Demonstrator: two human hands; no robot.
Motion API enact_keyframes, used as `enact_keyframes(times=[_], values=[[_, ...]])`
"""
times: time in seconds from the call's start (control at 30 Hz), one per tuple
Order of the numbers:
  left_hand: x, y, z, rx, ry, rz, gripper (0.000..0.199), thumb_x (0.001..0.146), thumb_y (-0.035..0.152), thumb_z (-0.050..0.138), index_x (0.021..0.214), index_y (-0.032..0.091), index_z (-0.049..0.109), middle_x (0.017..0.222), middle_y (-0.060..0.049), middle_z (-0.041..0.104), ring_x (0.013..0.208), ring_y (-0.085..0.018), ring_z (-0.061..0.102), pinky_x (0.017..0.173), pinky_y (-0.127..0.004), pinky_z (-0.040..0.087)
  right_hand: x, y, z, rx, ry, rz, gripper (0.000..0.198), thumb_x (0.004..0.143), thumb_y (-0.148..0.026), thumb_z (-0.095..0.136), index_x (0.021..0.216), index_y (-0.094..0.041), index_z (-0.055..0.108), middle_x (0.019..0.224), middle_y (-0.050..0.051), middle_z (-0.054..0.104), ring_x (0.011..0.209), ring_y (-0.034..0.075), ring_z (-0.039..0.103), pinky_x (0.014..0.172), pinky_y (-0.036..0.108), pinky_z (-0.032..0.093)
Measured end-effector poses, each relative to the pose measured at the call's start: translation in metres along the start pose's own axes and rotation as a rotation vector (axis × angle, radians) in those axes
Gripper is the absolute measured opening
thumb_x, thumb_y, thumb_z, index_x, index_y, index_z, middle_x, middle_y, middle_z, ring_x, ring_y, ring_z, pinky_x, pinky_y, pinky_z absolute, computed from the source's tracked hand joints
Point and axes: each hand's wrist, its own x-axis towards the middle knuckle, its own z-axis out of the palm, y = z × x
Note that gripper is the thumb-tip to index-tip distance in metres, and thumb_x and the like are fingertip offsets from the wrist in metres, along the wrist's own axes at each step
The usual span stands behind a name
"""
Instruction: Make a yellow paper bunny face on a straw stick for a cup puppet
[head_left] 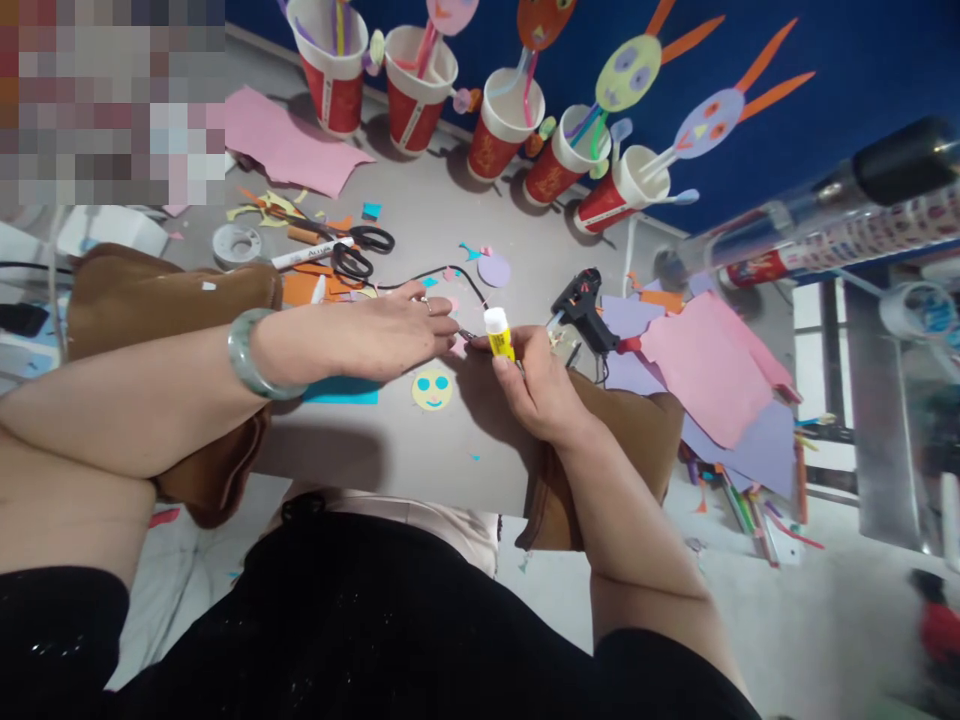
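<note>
At the near edge of the table (442,470), a yellow paper face (432,390) with blue eyes and a blue mouth lies flat. A sheet of blue paper (341,391) lies to its left, partly under the left wrist. Brown cushions (165,300) lie beneath the forearms.

CAUTION: The paper face appears unsecured. A sweep of either wrist could drag it off position or crease it. Loose scraps could stick to any exposed glue and be carried onto the face. Tilting the glue stick (500,335) in a loose hold could let it drop.

Grip, right hand (540,385): closed, thumb and fingers around the yellow barrel of the glue stick, white end up, just beyond and to the right of the paper face. A slim dark item shows at the fingertips; its type cannot be determined.

Grip, left hand (382,335): palm down, fingers extended and slightly bent toward the right hand. Whether the fingertips pinch anything cannot be determined.

Beyond the hands, a black cord (427,272) curves across the work area near a purple paper disc (493,269). Snagging this cord could scatter the small pieces. A glue gun (585,310) lies to the right, scissors (373,238) to the left. Red-and-white cups (506,135) stand in a row at the back.
</note>
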Motion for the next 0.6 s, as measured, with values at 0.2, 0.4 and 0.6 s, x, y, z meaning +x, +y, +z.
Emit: enact_keyframes(times=[0.2, 0.4, 0.6], values=[[-0.005, -0.003, -0.001, 0.008, 0.005, 0.032, 0.039, 0.080, 0.009, 0.059, 0.115, 0.023, 0.066, 0.121, -0.010, 0.069, 0.130, -0.030, 0.050, 0.105, -0.043, 0.034, 0.004, 0.010, 0.004, -0.020, 0.047, 0.040, 0.039, 0.103, -0.056, 0.035, 0.117, -0.022, 0.048, 0.114, 0.017, 0.066, 0.104, 0.032, 0.065, 0.091, 0.052, 0.052], [-0.002, -0.006, 0.000, 0.095, 0.014, 0.077, 0.041, 0.075, 0.008, 0.059, 0.114, 0.020, 0.062, 0.119, -0.010, 0.067, 0.122, -0.029, 0.052, 0.100, -0.043, 0.035, 0.006, 0.009, 0.004, 0.024, 0.206, 0.090, 0.039, 0.102, -0.058, 0.036, 0.116, -0.023, 0.048, 0.112, 0.017, 0.068, 0.105, 0.032, 0.067, 0.092, 0.053, 0.052], [0.007, -0.008, 0.008, 0.014, 0.032, 0.099, 0.047, 0.072, 0.009, 0.065, 0.116, 0.026, 0.065, 0.128, -0.007, 0.067, 0.128, -0.030, 0.050, 0.100, -0.042, 0.034, 0.006, 0.004, 0.005, 0.166, 0.134, 0.077, 0.039, 0.101, -0.061, 0.038, 0.113, -0.025, 0.046, 0.103, 0.014, 0.074, 0.096, 0.030, 0.073, 0.086, 0.049, 0.056]])
